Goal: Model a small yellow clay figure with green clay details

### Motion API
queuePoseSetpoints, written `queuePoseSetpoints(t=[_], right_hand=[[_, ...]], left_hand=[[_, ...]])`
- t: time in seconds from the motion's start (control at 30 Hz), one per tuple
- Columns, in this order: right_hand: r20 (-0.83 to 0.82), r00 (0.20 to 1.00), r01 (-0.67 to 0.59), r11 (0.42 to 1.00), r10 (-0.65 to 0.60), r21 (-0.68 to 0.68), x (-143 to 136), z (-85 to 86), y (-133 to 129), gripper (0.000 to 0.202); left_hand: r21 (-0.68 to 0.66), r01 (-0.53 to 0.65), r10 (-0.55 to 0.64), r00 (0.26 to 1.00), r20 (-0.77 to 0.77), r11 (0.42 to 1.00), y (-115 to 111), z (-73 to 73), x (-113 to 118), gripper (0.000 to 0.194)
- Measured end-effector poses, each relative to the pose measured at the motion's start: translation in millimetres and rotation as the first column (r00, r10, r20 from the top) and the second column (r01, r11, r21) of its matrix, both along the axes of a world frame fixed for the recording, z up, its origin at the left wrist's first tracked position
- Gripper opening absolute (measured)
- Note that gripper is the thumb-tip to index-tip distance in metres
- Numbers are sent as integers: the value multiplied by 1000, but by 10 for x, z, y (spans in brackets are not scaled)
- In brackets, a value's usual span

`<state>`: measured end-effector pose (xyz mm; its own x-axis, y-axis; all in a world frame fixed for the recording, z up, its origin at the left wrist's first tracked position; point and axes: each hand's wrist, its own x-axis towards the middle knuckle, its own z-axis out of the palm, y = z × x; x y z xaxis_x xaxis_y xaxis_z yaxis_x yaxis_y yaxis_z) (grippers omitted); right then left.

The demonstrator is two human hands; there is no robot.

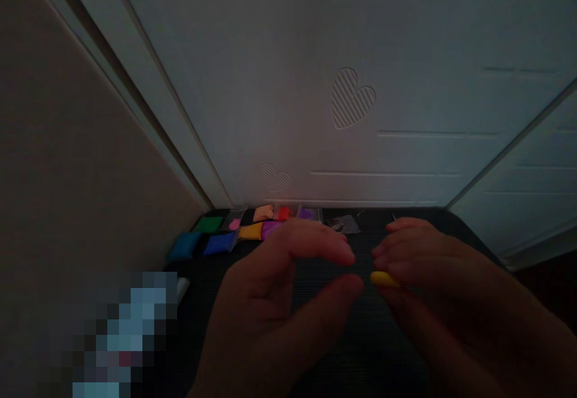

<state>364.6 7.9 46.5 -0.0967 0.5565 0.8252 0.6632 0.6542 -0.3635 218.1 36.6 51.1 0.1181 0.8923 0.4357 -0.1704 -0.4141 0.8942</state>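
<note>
A small yellow piece of what looks like modelling clay (384, 279) is pinched between the thumb and fingers of my right hand (444, 284). Its rounded end sticks out toward the left. Facing it, my left hand (274, 302) holds nothing, and a gap separates its thumb from its curved fingers. Both hands are above the dark table (333, 350). How much of the yellow piece lies inside my right fingers is hidden.
Along the table's back lie several coloured packets, among them a blue packet (219, 243), a green packet (210, 224) and an orange-yellow packet (251, 231). A crumpled clear bag (346, 224) is to their right. Behind rises a white panel (279, 85) with heart patterns. A pixelated patch covers the lower left.
</note>
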Motion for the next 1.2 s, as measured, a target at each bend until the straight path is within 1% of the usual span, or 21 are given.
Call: queuePoseSetpoints(t=[0.1, 0.27, 0.3, 0.43, 0.47, 0.57, 0.7, 0.73, 0.8, 0.9, 0.97, 1.07, 1.2], right_hand=[[13, 1000, -17, 1000, 17, 4, 15, 13, 7, 29], [5, 1000, -8, 1000, 8, 1, 18, 7, -2, 31], [-3, 1000, -3, 1000, 3, -6, 16, 7, -6, 31], [-16, 1000, -23, 1000, 23, -19, 12, 20, -15, 34], [-13, 1000, -27, 1000, 27, -16, 12, 23, -15, 34], [-10, 1000, -29, 1000, 29, -8, 16, 25, -9, 35], [2, 1000, -23, 1000, 23, 0, 19, 14, -1, 33], [5, 1000, -16, 1000, 16, 0, 18, 11, -1, 32], [13, 1000, -5, 1000, 5, -4, 17, 10, -6, 32], [22, 1000, -7, 1000, 7, -9, 18, 15, -12, 32], [20, 1000, -8, 1000, 8, -8, 19, 20, -12, 31], [10, 1000, -3, 1000, 3, -6, 13, 17, -8, 29], [-15, 1000, 20, 999, -21, -39, -3, -1, -11, 23]], left_hand=[[12, 10, -11, 999, 45, 1000, -5, 15, 17, 20], [30, 10, -11, 1000, 26, 1000, 5, 8, -6, 21], [37, 26, -27, 1000, 5, 999, 18, 6, -24, 21], [80, 161, -151, 982, -111, 984, 93, 20, -105, 22], [80, 175, -164, 978, -126, 981, 106, 27, -117, 23], [77, 166, -157, 980, -119, 983, 124, 37, -125, 23], [87, 154, -148, 986, -72, 984, 108, 26, -104, 21], [80, 164, -158, 984, -78, 983, 97, 22, -95, 21], [43, 148, -144, 987, -72, 988, 62, 16, -67, 20], [-24, 40, -40, 999, 13, 999, -2, 7, -8, 21], [-45, 7, -5, 999, 32, 999, -31, 3, 23, 21], [-33, -1, 2, 1000, 19, 999, -43, 6, 38, 21], [-32, 12, -12, 1000, 14, 999, -38, 28, 28, 20]])
